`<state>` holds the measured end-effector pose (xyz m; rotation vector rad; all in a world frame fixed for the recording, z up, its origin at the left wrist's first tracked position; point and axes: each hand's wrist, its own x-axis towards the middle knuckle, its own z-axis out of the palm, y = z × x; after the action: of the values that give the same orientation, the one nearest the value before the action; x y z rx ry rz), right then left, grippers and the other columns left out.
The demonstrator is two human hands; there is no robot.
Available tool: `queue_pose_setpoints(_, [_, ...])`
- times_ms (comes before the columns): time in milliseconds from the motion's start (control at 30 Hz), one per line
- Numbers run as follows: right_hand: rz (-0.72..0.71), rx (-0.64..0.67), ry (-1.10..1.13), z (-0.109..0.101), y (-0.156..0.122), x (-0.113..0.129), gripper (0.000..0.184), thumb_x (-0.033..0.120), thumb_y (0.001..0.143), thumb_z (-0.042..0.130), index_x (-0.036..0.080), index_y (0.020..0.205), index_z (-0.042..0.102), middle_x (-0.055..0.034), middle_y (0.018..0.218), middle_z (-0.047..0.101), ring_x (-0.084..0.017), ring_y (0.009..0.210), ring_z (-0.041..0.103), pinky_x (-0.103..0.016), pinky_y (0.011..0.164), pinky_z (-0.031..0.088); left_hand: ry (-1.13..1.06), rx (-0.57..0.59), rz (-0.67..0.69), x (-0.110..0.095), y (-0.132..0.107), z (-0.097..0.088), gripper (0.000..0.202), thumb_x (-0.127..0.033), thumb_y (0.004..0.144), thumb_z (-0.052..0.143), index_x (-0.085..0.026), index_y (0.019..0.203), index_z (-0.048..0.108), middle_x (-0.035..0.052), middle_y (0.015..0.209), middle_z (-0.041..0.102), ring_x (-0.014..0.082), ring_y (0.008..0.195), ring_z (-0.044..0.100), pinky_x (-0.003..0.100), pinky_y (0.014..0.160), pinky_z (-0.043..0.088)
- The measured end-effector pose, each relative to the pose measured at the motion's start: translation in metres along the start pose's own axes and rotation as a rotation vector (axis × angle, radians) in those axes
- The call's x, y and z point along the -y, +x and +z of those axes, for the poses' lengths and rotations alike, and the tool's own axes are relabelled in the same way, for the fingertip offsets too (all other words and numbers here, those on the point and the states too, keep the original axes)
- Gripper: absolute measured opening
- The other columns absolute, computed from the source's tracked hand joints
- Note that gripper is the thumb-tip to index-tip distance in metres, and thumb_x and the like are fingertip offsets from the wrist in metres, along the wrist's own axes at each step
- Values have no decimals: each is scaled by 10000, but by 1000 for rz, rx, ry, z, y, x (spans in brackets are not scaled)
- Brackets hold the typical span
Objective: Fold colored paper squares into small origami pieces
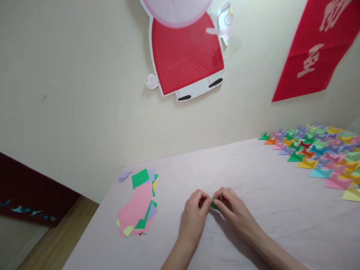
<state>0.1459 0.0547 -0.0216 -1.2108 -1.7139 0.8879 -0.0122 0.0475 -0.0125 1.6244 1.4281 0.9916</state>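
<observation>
Your left hand (pixel 196 210) and right hand (pixel 231 208) both pinch the green paper (pixel 215 204) tight between fingertips. If you press unevenly, the fold may skew or tear, since your fingers hide most of it.

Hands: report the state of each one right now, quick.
Left hand: closed, fingertips pinching the folded green paper.
Right hand: closed, pinching the same green paper from the other side.

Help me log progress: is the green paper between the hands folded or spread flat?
Folded small: only a sliver of green paper shows between left hand and right hand, unlike the flat sheets nearby.
</observation>
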Motion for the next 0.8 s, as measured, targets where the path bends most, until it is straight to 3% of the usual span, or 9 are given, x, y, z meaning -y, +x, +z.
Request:
queue_pose_setpoints(300, [101, -9, 223, -3, -1, 3, 250, 417, 879, 531, 198, 782, 602, 4, 714, 586, -168, 690, 548, -272, 642, 432, -96, -33, 17, 0, -1, 2, 218, -384, 927, 559, -205, 805, 583, -28, 784, 562, 146, 746, 529, 242, 692, 398])
queue_pose_setpoints(533, [72, -62, 227, -2, -3, 2, 260, 416, 884, 540, 189, 778, 612, 7, 703, 590, -156, 664, 547, -256, 615, 435, -68, -37, 37, -5, -5, 3, 23, -207, 849, 565, -204, 830, 578, -35, 780, 571, 134, 715, 531, 234, 677, 409])
queue_pose_setpoints(633, [72, -55, 213, -2, -4, 1, 257, 412, 911, 509, 201, 792, 595, 5, 714, 584, -162, 671, 550, -263, 618, 441, -89, -13, 10, -8, -6, 1, 29, -202, 844, 562, -200, 841, 590, -22, 802, 618, 142, 733, 562, 238, 689, 425])
queue_pose_setpoints(800, [-117, -70, 50, -2, -4, 2, 139, 360, 890, 573, 229, 919, 611, -41, 866, 603, -222, 847, 544, -339, 766, 452, 20, 16, 94, -13, -8, -1, 74, -170, 848, 552, -201, 835, 616, -2, 839, 641, 162, 801, 590, 255, 729, 434])
